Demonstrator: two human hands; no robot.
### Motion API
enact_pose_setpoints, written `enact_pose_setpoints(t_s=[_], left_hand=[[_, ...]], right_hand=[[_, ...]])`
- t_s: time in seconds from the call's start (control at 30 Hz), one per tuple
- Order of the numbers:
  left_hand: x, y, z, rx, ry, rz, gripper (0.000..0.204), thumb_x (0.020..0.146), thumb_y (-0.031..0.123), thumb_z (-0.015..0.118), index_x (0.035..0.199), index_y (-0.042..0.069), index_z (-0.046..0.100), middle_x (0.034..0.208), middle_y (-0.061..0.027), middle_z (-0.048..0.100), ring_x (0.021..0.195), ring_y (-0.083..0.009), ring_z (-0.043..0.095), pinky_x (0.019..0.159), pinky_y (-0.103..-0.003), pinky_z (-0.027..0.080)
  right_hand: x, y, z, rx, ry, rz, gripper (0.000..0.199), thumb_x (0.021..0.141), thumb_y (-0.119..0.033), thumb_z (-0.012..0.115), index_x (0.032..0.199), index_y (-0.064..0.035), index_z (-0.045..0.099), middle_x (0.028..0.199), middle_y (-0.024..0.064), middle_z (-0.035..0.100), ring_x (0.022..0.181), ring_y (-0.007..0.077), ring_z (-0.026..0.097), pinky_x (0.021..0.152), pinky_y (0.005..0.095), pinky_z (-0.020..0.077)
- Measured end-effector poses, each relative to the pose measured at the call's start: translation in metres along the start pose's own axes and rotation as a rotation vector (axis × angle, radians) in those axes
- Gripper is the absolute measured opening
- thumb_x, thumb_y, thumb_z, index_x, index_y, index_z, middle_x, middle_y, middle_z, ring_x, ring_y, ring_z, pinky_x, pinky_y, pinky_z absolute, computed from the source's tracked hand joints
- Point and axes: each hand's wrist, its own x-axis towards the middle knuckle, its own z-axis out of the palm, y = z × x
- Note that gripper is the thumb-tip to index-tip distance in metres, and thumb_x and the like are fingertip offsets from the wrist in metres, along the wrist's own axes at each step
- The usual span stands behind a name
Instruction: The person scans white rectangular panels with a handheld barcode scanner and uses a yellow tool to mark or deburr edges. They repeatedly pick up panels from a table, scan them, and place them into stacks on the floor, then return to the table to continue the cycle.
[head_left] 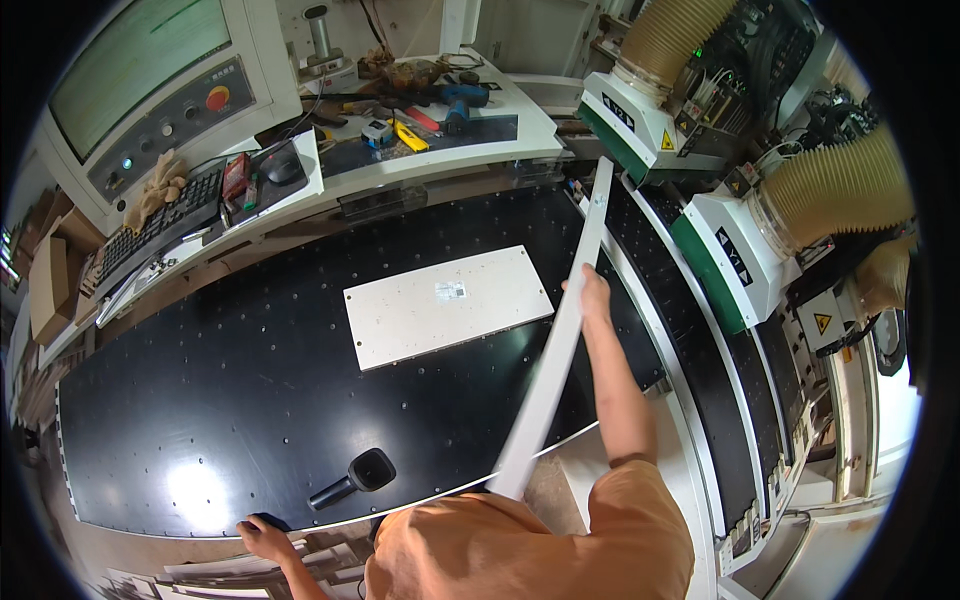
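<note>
The right hand (592,292) is closed around a long, narrow white strip (560,340), gripping it slightly above mid-length. The strip runs diagonally above the right portion of the black machine bed (200,400): its lower end sits near the bed's front edge, close to the person's orange-sleeved shoulder, and its upper end points toward the green-and-white machining head (640,125) at the back right corner. The strip appears thin and light but long; judged from its shape, it is likely to flex and swing at the free ends, so a hold near the middle, as here, gives the best control. The left hand (262,535) rests at the front edge of the bed, fingers curled over a small dark object; its exact grip cannot be determined. A black handheld scanner (352,478) lies just behind that hand. A white rectangular panel (445,305) lies flat at the bed's centre, left of the strip and apart from it.
</note>
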Motion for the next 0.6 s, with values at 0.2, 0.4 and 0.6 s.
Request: enact_pose_setpoints(t_s=[0.2,0.4,0.6], left_hand=[[0.002,-0.011,0.000,0.009,-0.019,0.029,0.032,0.098,0.026,0.050,0.086,-0.003,0.054,0.081,-0.0263,0.060,0.075,-0.0464,0.055,0.068,-0.052,0.041],[0.001,-0.009,-0.001,0.020,-0.015,0.043,0.030,0.098,0.024,0.050,0.087,-0.004,0.052,0.079,-0.0263,0.059,0.074,-0.0469,0.054,0.068,-0.052,0.041],[-0.002,0.003,-0.004,-0.053,0.031,0.070,0.029,0.101,0.021,0.050,0.089,-0.005,0.053,0.081,-0.0258,0.060,0.074,-0.0430,0.056,0.067,-0.050,0.042]], right_hand=[[0.009,0.056,0.137,0.124,-0.042,0.093,0.028,0.097,-0.030,0.059,0.104,-0.0034,0.060,0.089,0.0097,0.064,0.071,0.0212,0.065,0.060,0.0361,0.0541],[0.034,0.051,0.260,0.254,-0.265,0.211,0.024,0.096,-0.018,0.059,0.103,0.0046,0.057,0.090,0.0117,0.063,0.067,0.0228,0.064,0.059,0.0360,0.0584],[0.087,0.022,0.270,-0.668,-0.609,0.114,0.035,0.100,-0.024,0.049,0.115,0.0058,0.060,0.089,0.0207,0.074,0.071,0.0318,0.074,0.062,0.0409,0.0610]])
